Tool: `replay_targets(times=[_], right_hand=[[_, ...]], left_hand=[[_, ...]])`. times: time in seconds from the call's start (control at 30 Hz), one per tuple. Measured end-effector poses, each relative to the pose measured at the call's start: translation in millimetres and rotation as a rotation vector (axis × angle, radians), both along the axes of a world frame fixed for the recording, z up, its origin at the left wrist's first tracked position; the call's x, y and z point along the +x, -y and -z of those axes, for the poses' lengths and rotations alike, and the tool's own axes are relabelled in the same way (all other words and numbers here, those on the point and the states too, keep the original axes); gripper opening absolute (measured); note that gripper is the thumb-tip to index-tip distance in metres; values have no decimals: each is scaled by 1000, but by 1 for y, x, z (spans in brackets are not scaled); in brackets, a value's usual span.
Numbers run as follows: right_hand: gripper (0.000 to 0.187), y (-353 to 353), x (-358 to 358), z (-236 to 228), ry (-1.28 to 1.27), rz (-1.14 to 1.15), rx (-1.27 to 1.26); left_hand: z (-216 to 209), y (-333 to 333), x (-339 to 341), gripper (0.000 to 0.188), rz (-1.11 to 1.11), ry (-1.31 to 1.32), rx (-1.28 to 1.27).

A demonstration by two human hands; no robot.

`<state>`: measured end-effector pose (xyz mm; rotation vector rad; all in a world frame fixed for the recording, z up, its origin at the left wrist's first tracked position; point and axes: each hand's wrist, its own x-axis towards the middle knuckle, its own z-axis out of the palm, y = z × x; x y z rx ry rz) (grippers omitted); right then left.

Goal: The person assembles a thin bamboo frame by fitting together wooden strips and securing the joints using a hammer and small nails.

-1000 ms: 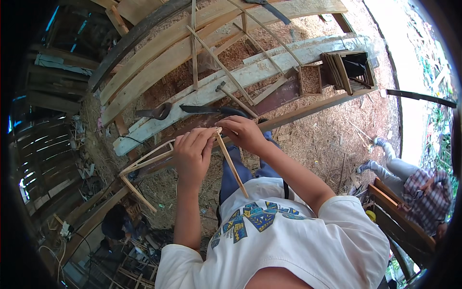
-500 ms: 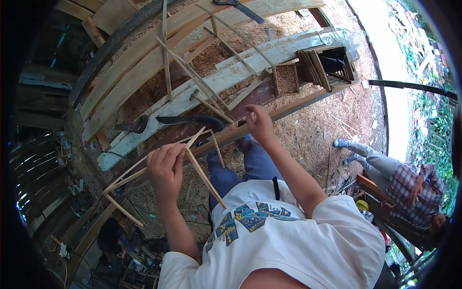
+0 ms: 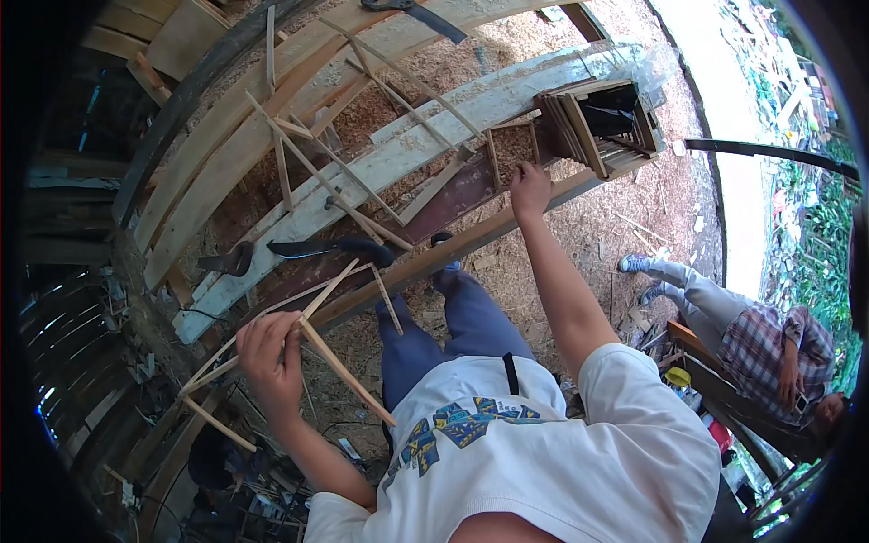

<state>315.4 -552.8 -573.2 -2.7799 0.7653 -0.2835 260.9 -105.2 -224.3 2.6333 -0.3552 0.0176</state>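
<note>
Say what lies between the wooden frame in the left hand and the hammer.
A dark-bladed knife with a black handle lies between the wooden frame and the hammer, as the head view shows.

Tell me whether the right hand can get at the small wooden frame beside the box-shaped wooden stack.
Likely yes: the right hand is close by the small wooden frame, with nothing visible between them; whether the fingers touch it, I cannot tell.

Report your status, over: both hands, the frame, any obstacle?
Left hand gripping frame. Right hand outstretched near stacked frames, grip unclear. Knife, hammer lying ahead, touching neither hand.
</note>
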Motion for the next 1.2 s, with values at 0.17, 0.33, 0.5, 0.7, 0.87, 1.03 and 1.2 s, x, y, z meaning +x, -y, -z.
replay_targets(times=[0.17,0.33,0.5,0.7,0.87,1.03,1.2], right_hand=[[14,18,20,2,-82,-58,-65],[10,24,24,4,-131,-145,-57],[11,25,20,2,-121,-259,-83],[13,20,27,-1,-58,-203,-27],[13,20,37,3,-115,-193,-55],[13,21,40,9,-172,-204,-58],[14,23,36,18,-181,-178,-68]], left_hand=[[0,0,2,15,-20,-54,7],[1,2,5,14,-26,-53,9],[1,6,8,16,-42,-29,0],[0,1,8,13,-36,-67,19],[1,6,12,16,-52,-23,7],[0,6,11,17,-56,-29,6],[0,6,12,16,-53,-27,1]])
